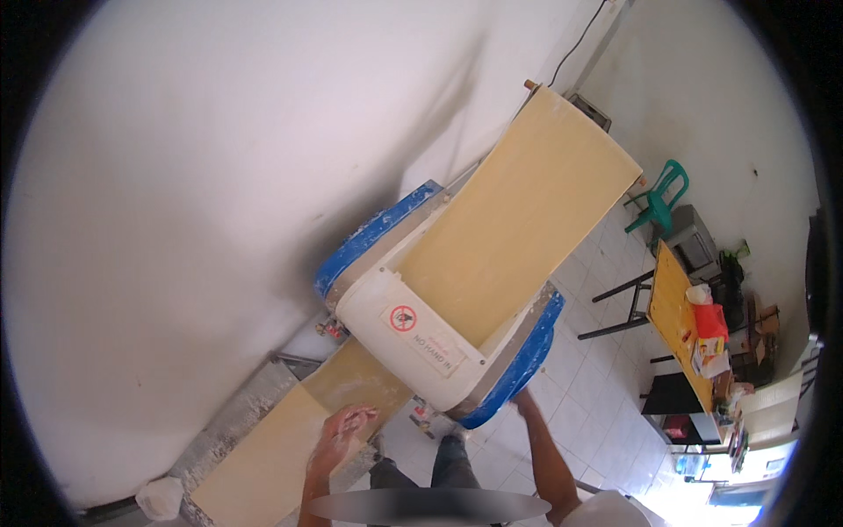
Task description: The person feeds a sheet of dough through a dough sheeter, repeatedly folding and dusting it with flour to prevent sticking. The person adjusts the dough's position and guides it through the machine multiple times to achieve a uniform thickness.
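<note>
A long pale-yellow dough sheet (527,211) is draped over a roller bar (530,85) at the upper end of a sheeting machine and passes down to its white cover (443,338), which is marked with a red prohibition sign (404,318). Below the cover, a lower stretch of dough (263,443) is laid along a flour-dusted metal tray (230,415) beside the wall.

The left hand (345,429), whitened with flour, is held at the near edge of this lower stretch, close to where it meets the machine. Its fingers look loosely bent; whether the dough is pinched or only touched cannot be told. The right hand (523,401) is placed at the lower end of the nearer blue side panel (514,373); its fingers are hidden, so their state cannot be told.

For good handling, the lower stretch is best guided with a flat, floured palm and light, even pressure, as a thin sheet would probably stretch or tear if pinched. Its edges should be kept parallel to the tray and any fold smoothed out early. Fingertips should be kept well away from the opening under the cover, and sleeves likewise.
</note>
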